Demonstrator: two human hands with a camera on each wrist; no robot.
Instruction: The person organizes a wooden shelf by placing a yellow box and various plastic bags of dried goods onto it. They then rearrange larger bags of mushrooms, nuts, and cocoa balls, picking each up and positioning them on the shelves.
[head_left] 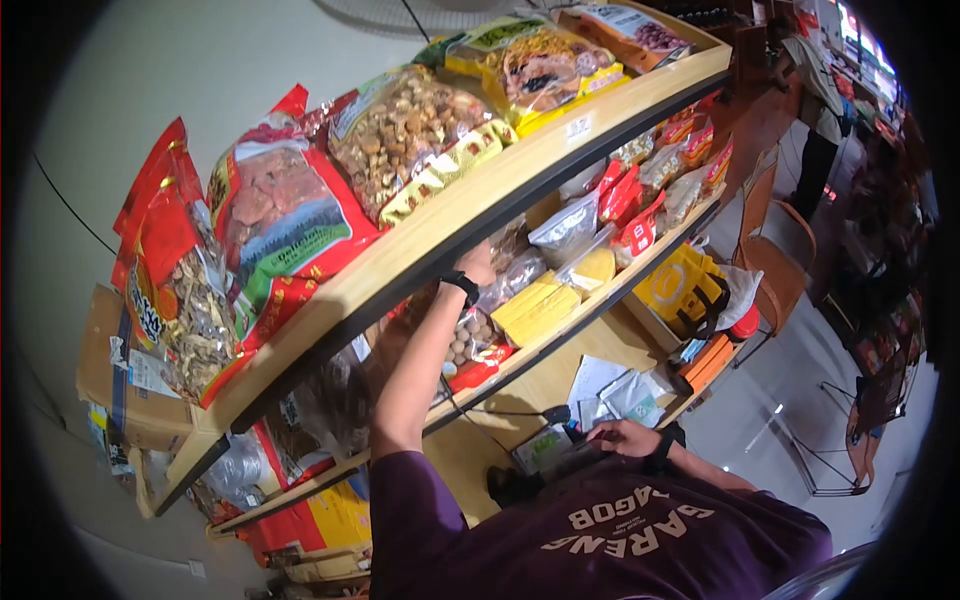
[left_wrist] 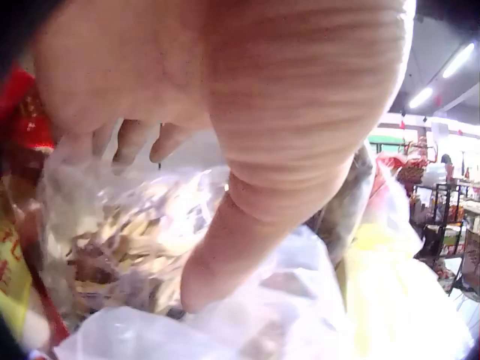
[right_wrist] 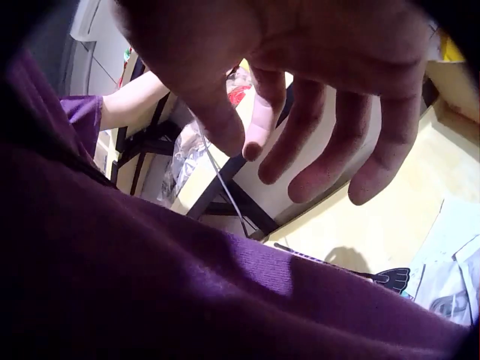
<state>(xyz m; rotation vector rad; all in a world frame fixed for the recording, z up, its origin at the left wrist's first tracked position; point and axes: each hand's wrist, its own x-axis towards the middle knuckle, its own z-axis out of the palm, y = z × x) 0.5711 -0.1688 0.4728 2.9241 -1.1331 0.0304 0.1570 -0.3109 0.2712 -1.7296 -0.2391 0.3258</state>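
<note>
Head view: five big bags [head_left: 405,135] on the upper shelf [head_left: 500,175].
Left grip [head_left: 477,264]: thumb on one clear bag [left_wrist: 127,262] beneath it; cannot tell whether pinching.
Right grip [head_left: 630,438]: loose, unladen, near the shirt [head_left: 640,540].
Obstruction: upper shelf hides left fingertips.

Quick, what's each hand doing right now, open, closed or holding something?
Left hand: touching a clear plastic bag of dried brownish strips; whether it grips cannot be told.
Right hand: open, relaxed, holding nothing.
</note>
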